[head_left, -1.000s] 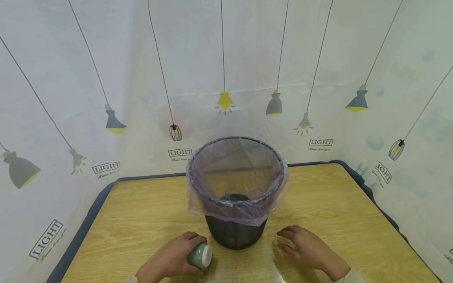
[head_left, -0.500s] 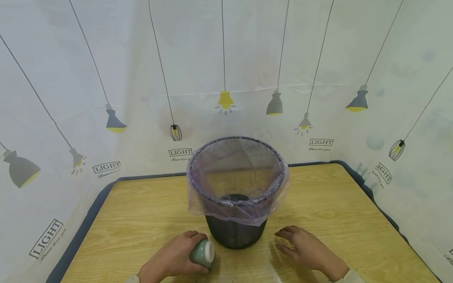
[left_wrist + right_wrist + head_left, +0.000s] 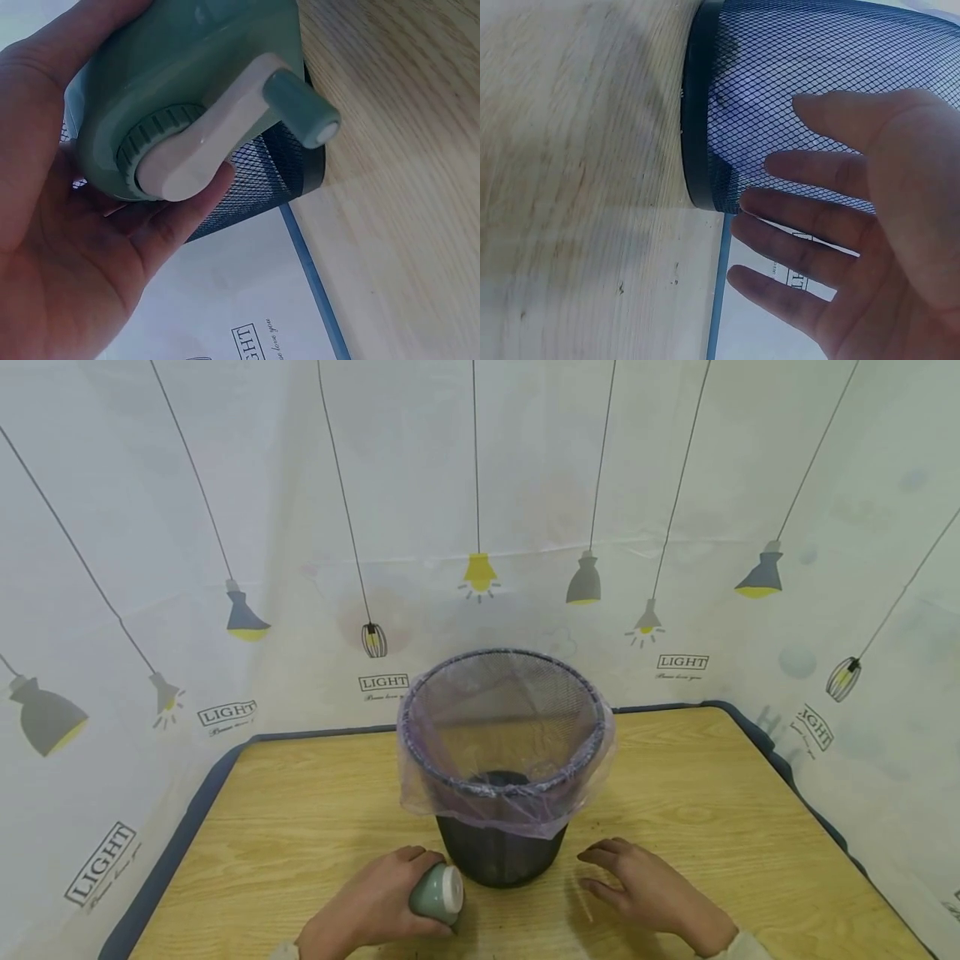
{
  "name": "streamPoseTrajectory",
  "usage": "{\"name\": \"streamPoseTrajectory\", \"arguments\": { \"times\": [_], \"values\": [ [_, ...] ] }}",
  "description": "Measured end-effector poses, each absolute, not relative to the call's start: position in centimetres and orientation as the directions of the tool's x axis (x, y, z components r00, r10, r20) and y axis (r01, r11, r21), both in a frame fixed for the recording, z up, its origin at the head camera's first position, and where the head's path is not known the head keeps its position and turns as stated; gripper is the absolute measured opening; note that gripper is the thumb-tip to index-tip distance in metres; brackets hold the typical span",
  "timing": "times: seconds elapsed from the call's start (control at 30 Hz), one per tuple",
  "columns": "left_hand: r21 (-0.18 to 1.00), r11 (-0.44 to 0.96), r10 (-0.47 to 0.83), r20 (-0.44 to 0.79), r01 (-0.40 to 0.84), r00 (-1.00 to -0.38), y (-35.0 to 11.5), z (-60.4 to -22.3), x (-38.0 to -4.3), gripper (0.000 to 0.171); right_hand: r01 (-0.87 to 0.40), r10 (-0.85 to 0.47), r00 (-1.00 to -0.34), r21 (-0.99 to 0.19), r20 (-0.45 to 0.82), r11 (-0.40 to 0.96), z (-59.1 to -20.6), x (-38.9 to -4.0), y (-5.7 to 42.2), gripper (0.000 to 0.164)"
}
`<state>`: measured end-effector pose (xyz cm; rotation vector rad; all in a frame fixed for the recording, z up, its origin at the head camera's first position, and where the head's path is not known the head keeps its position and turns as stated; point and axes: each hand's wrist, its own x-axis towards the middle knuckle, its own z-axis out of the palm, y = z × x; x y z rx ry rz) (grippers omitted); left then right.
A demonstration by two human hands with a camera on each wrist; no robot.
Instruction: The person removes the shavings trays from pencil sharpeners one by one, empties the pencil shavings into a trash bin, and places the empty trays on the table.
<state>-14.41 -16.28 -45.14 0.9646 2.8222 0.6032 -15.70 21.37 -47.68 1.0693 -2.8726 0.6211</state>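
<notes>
My left hand [image 3: 382,897] grips a green hand-crank pencil sharpener [image 3: 429,895] at the near left of a mesh wastebasket [image 3: 495,852]. In the left wrist view the sharpener's white crank [image 3: 217,124], tipped with a green knob [image 3: 300,109], faces the camera, and the fingers and thumb wrap the body. The wastebasket stands upright, with a thin purple bag [image 3: 510,814] folded over its rim. To its right, my right hand [image 3: 645,889] holds nothing. In the right wrist view its fingers [image 3: 810,217] are spread and loosely extended beside the mesh wall.
A wood-grain table [image 3: 315,810] lies under everything, with a dark blue strip [image 3: 198,814] along its edges. White sheeting [image 3: 525,460] printed with hanging lamps closes off the back and both sides.
My left hand has shifted a little to the right with the sharpener, closer to the wastebasket. The right hand has drifted slightly left. The wastebasket has stayed in place.
</notes>
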Motion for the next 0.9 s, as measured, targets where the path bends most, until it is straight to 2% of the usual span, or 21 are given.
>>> {"name": "streamPoseTrajectory", "arguments": {
  "times": [0.43, 0.9],
  "values": [
    [0.426, 0.711, 0.608, 0.028, 0.56, -0.793, -15.7, -44.6, -14.0, 0.068, -0.641, -0.638, -0.752, -0.405, 0.163, 0.652, -47.3, -15.3, 20.7, 0.034],
    [0.416, 0.712, 0.607, 0.04, 0.565, -0.794, -14.9, -44.3, -13.8, 0.075, -0.674, -0.663, -0.721, -0.431, 0.204, 0.6, -47.4, -15.2, 19.3, 0.032]
  ]
}}
